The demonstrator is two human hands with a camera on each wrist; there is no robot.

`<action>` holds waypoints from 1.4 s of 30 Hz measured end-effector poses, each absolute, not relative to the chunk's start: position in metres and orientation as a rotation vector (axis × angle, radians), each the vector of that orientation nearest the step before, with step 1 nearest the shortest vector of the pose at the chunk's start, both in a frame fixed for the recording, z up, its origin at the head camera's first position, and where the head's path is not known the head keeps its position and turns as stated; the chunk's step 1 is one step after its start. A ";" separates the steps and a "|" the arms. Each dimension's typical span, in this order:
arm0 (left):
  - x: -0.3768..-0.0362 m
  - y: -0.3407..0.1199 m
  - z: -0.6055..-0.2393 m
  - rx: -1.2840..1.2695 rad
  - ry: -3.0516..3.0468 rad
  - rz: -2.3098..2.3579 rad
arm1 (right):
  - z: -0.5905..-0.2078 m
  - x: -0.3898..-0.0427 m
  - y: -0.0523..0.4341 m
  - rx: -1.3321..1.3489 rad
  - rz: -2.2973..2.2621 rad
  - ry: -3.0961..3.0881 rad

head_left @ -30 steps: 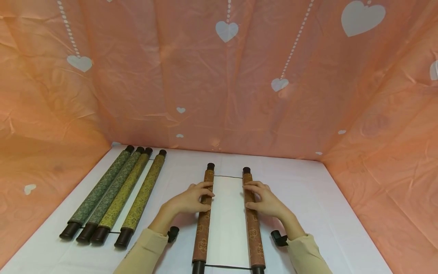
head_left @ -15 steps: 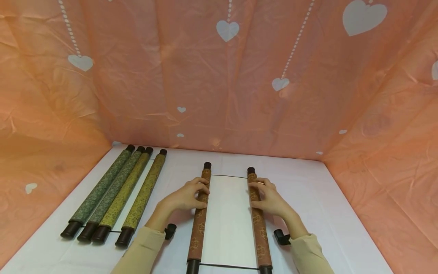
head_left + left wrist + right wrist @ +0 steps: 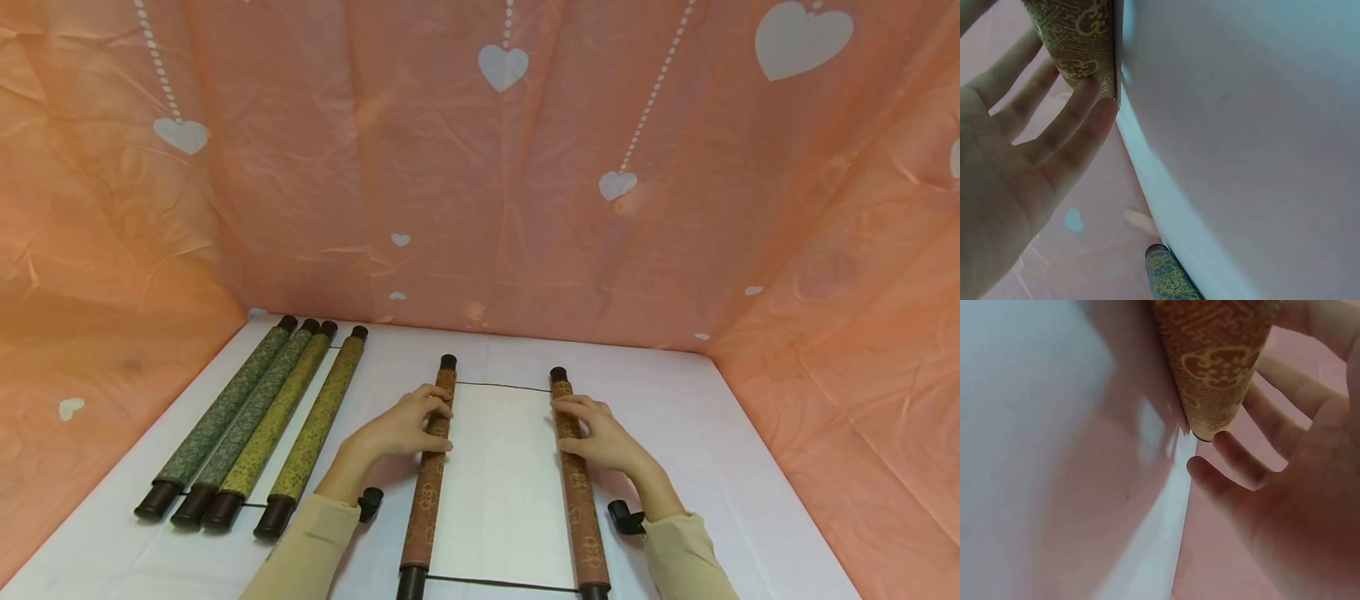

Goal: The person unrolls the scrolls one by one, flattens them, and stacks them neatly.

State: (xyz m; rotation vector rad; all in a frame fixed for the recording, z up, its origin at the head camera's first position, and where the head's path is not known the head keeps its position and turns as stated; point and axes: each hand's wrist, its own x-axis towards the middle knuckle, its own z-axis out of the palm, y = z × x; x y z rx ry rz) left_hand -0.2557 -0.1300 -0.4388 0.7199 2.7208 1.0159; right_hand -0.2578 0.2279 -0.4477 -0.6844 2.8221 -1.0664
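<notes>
- Peach sheeting (image 3: 480,208) printed with white hearts walls in a white bench (image 3: 750,492), and the scroll at its middle serves as the landmark.
- Left hand (image 3: 401,431) rests on the scroll's left roller (image 3: 425,492); its grip is loosely curved over the roller, thumb on the inner side. In the left wrist view the fingers (image 3: 1060,128) lie nearly straight against the patterned roller (image 3: 1079,44).
- Right hand (image 3: 600,437) rests the same way on the right roller (image 3: 581,492), its grip lightly bent over the top; the right wrist view shows fingertips (image 3: 1235,465) curling under the roller's (image 3: 1216,362) edge.
- Between both rollers lies the scroll's white paper (image 3: 498,492), spread flat on the bench, with thin black cords (image 3: 502,385) running across at its far and near ends.
- Left of the scroll, well apart, four rolled scrolls (image 3: 258,425) lie side by side: two green, two yellow-green, all with dark end caps.
</notes>
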 end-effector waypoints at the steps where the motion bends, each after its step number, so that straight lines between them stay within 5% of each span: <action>1: -0.256 -0.130 -0.439 0.702 2.733 1.013 | -0.448 -0.258 0.229 -0.692 -1.077 2.827; 42: -0.233 -0.149 -0.431 0.454 2.804 0.723 | -0.446 -0.247 0.277 -0.629 -0.962 2.898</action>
